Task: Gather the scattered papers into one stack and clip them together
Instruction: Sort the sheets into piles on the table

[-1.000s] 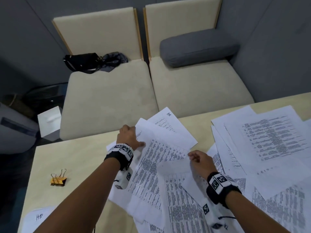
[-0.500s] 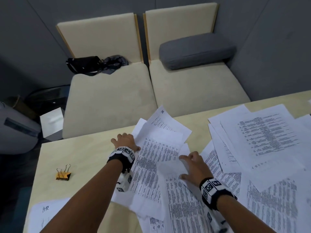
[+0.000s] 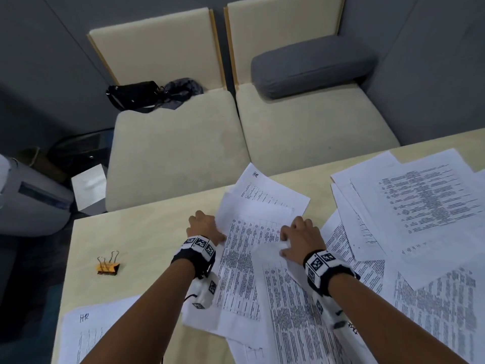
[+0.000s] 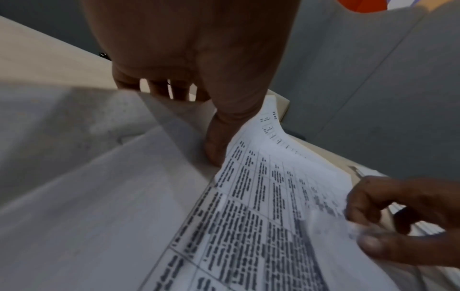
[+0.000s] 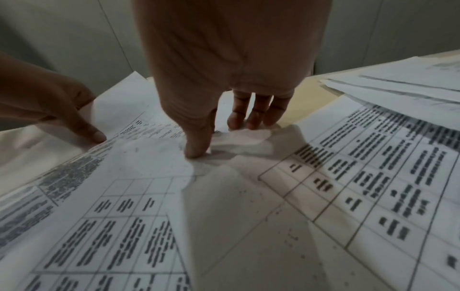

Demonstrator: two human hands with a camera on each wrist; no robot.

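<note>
Printed white papers [image 3: 252, 261] lie scattered over the pale wooden table [image 3: 144, 232]. My left hand [image 3: 207, 227] grips the left edge of the middle sheets, thumb [image 4: 214, 149] on top and fingers behind the edge. My right hand [image 3: 288, 240] sits just to the right and pinches the top corner of a printed sheet [image 5: 154, 157] between thumb [image 5: 196, 149] and fingers, the paper bunched there. A loose pile of papers [image 3: 420, 200] spreads over the right of the table. One sheet [image 3: 86, 334] lies apart at the near left. Yellow binder clips [image 3: 108, 266] rest on bare table left of my left forearm.
Beyond the table's far edge stand two cream seats [image 3: 178, 153] with a grey cushion [image 3: 312, 67] and a black bag [image 3: 133, 95]. A white box [image 3: 89, 186] sits on the floor at the left. Bare table shows between the clips and the papers.
Both hands have moved away from me along the papers. The right hand has slid up and left with its sheet, closing towards the left hand; the middle sheets have shifted slightly.
</note>
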